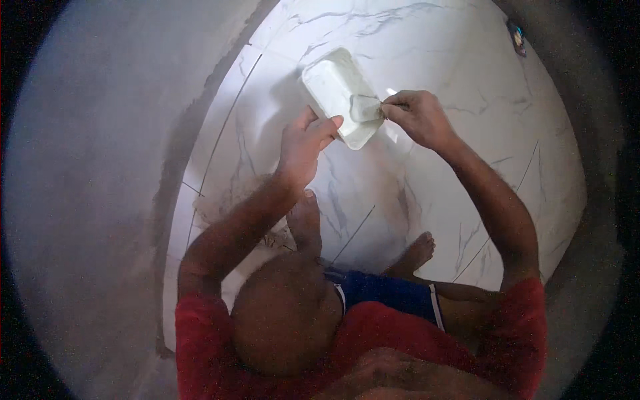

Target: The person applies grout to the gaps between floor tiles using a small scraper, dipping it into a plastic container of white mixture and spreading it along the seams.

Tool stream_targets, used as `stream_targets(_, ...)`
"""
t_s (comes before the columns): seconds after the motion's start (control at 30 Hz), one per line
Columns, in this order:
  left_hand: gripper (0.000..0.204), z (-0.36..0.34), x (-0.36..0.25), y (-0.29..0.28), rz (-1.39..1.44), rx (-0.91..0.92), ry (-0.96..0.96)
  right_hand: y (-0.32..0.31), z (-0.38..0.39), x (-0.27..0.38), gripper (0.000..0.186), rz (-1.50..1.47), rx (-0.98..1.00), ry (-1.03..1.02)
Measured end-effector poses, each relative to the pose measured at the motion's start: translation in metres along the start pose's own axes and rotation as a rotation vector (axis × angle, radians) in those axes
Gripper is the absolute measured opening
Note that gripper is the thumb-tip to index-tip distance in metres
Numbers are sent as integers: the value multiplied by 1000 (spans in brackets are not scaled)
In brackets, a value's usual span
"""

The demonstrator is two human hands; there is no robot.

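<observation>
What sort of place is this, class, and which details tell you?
Probably an indoor room, perhaps in a home: there is a marble-patterned tile floor, what looks like a plain grey wall along its edge, and a bare foot.

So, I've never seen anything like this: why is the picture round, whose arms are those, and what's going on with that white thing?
There is no robot here, just a person's two bare hands. The single picture comes from a wide fisheye camera on the person's head, looking down; its lens gives the dark round border and bends straight edges. The left hand grips the near edge of a white tray. The right hand pinches a thin, pale piece over it. Below is a marble-patterned tiled floor, with a small dark object near the far right. Whether the tray touches the floor is hard to tell.
</observation>
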State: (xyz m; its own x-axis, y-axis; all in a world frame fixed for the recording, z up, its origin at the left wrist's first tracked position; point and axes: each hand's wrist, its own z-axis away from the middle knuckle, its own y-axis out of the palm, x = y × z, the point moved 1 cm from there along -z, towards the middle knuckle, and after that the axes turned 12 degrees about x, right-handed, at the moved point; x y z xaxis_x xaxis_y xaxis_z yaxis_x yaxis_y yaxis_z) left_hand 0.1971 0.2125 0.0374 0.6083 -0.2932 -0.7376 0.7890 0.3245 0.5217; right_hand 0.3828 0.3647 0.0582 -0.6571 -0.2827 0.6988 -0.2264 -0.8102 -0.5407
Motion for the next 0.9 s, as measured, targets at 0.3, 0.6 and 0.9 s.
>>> stream_targets(0.3, 43, -18, 48, -16, 312, -117, 141, 4, -2, -9, 31, -555, -53, 111)
stream_targets(0.6, 65, -14, 89, -48, 297, -244, 145, 3, -119, -20, 25, -807, -147, 85)
stream_targets(0.9, 66, 16, 108, -75, 264, -367, 64, 37, -206, -36, 38, -246, -500, -265)
